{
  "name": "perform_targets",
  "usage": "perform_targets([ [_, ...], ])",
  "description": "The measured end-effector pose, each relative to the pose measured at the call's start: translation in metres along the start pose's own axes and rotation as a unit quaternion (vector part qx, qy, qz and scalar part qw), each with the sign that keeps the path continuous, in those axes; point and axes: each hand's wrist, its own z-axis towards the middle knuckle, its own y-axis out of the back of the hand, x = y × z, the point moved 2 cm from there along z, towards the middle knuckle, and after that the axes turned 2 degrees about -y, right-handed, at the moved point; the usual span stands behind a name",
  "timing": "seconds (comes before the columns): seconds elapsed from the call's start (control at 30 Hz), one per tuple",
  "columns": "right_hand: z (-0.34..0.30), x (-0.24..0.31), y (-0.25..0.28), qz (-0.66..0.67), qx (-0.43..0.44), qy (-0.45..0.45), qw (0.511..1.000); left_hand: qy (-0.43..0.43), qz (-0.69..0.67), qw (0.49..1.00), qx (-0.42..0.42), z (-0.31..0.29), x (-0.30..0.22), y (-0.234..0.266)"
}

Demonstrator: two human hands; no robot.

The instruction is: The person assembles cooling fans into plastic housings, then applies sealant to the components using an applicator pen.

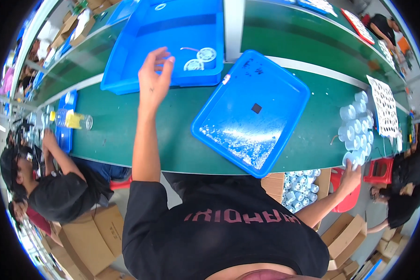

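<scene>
Rel. blue tray (238, 109): L hand (156, 77), 10 o'clock, half-open over bin (186, 39); R hand (350, 178), 4 o'clock, at cups (357, 126), grip unclear; grouped prob. for reach.

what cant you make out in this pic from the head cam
Head view:
Far end of the blue bin: cut off by the top edge.
Whether the right hand grips the nearest cup: too small, and the fingers cover the contact.
The whole carton: partly hidden by the green table and black shirt.
What the white bits are: too small.
</scene>
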Motion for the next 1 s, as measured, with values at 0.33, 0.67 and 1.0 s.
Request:
perform_targets([
  [0.33, -0.157, 0.211, 0.004, 0.478, 0.552, 0.308, 0.61, 0.115, -0.579, 0.728, 0.347, -0.135, -0.061, -0.057],
  [0.67, -0.084, 0.299, 0.02, 0.569, 0.45, 0.528, 0.442, 0.199, -0.6, 0.758, 0.161, -0.107, -0.04, -0.01],
  [1.0, -0.076, 0.325, 0.027, 0.527, 0.418, 0.524, 0.522, 0.149, -0.405, 0.861, 0.27, -0.086, 0.013, -0.051],
])
